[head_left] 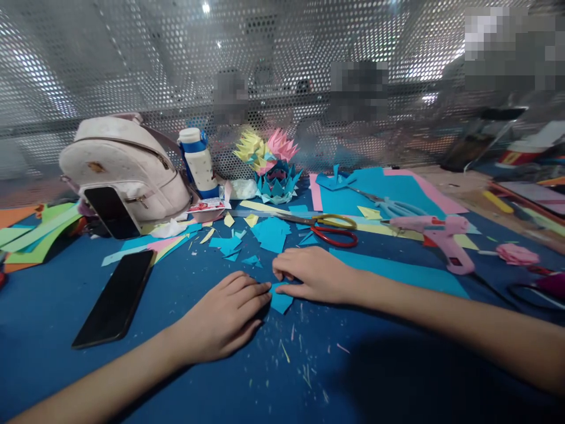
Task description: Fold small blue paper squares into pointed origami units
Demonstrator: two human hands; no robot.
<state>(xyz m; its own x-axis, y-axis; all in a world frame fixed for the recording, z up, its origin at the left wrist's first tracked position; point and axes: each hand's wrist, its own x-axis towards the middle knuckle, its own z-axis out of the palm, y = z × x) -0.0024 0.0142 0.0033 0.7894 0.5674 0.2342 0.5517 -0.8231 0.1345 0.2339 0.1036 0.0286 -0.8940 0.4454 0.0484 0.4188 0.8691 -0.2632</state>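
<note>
A small folded piece of blue paper (281, 301) lies on the blue tabletop between my two hands. My right hand (315, 274) has its thumb pressed on this piece, with the other fingers curled beyond it. From the left, my left hand (229, 315) rests low on the table, its fingers stretched out and their tips at the paper's left edge. Just beyond the hands are blue paper offcuts (270, 234) and scissors (331, 229) with one yellow and one red handle. A blue paper strip (397, 271) lies partly behind my right forearm.
A pink glue gun (445, 235) lies at right, its cord trailing. Folded paper flowers (276, 168), a bottle (198, 162) and a white backpack (126, 171) stand along the perforated metal screen (176, 65). One phone (115, 297) lies at left; another phone (112, 212) leans on the backpack.
</note>
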